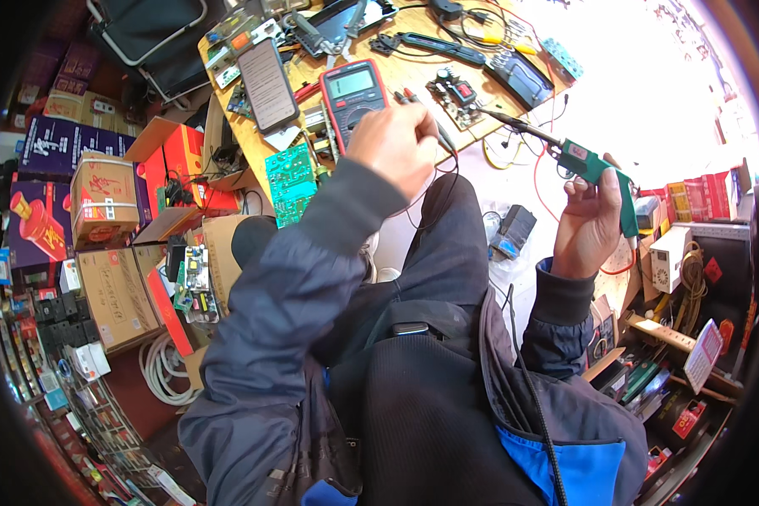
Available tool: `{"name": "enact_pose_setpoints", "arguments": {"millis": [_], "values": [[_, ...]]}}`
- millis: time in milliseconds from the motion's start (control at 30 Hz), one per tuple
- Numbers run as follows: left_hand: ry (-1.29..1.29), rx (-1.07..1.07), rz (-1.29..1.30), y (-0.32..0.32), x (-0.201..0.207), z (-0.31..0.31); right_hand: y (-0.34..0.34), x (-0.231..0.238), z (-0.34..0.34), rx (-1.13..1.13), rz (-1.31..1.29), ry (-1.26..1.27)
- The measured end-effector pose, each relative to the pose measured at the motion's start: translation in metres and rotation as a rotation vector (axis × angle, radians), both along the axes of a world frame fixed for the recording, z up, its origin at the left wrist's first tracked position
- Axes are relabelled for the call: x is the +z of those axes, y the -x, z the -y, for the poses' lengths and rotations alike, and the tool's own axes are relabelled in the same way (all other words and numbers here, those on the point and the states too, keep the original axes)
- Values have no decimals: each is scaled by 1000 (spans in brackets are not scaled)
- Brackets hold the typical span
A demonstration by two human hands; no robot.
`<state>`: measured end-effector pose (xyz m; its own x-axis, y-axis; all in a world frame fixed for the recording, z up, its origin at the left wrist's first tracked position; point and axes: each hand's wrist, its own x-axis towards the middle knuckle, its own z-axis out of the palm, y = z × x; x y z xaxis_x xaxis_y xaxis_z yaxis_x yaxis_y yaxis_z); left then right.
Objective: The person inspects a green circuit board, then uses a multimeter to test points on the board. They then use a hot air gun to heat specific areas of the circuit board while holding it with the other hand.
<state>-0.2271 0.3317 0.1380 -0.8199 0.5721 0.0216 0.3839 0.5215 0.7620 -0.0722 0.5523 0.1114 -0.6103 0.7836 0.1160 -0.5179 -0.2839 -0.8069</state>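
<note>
My left hand (396,150) is closed at the right side of a red-and-grey multimeter (352,94), whose display is lit. Red and black test probes (407,96) stick out past its fingers, and a black lead loops down beside it; the exact grip is partly hidden. In my right hand (589,221) is a green pistol-shaped soldering iron (584,160), its thin dark tip pointing left. That tip comes close to a small circuit board (457,94) with a red-and-black part on it; whether they touch I cannot tell. A bare green circuit board (290,184) lies at the table's near left edge.
A phone (267,84) lies left of the multimeter, with pliers (333,38) behind it. Cables and an opened black casing (519,78) occupy the far side of the wooden table (477,133). Cardboard boxes (114,291) stack up at left; crowded shelves stand at right.
</note>
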Motion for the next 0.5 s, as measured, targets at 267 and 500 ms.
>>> {"name": "enact_pose_setpoints", "arguments": {"millis": [267,500], "values": [[531,-155,-445,31,-43,-38,-25,-3,-12,-72,1,27],[695,-130,-430,23,-51,-40,-30,-6,-17,-71,12,34]]}}
